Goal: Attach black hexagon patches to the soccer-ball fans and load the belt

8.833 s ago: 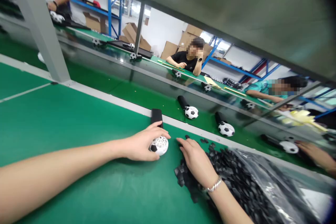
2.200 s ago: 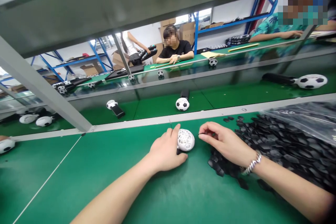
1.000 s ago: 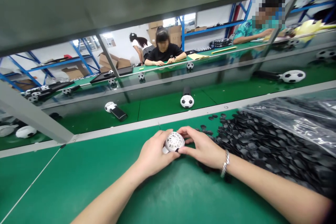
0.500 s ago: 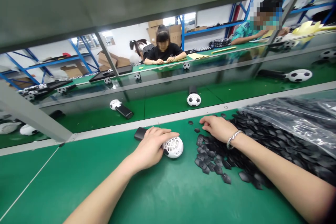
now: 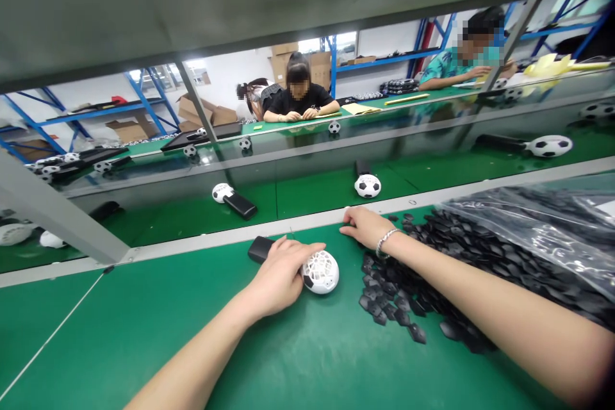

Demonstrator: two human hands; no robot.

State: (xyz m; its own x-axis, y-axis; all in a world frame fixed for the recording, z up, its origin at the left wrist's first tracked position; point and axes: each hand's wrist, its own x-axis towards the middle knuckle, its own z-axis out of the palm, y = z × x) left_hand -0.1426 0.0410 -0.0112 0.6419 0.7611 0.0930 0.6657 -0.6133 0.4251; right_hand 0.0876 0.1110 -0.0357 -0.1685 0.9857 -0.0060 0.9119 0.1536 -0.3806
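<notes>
- Left hand [image 5: 281, 272]: curled round the neck of a white football-patterned ball [image 5: 321, 272] on the green tabletop [image 5: 307, 352]; the palm conceals the join with its black handle [image 5: 259, 248].
- Right hand [image 5: 368, 227]: fingers bent, near the metal rail [image 5: 293, 225]; whether they pinch anything cannot be told.
- Black pieces [image 5: 468, 237]: heaped beside and beneath the right forearm, which masks part of the pile; clear plastic bag [image 5: 542, 230] over the far side, cut off at right.
- White patch [image 5: 608, 207] by the bag: cropped by the frame, any print unreadable.
- Green channel [image 5: 307, 202] beyond the rail: similar balls with handles, those at far left partly behind a grey post [image 5: 86, 218].
- Background: a black-shirted person [image 5: 307, 101] partly hides another [image 5: 262, 95], bent over.
</notes>
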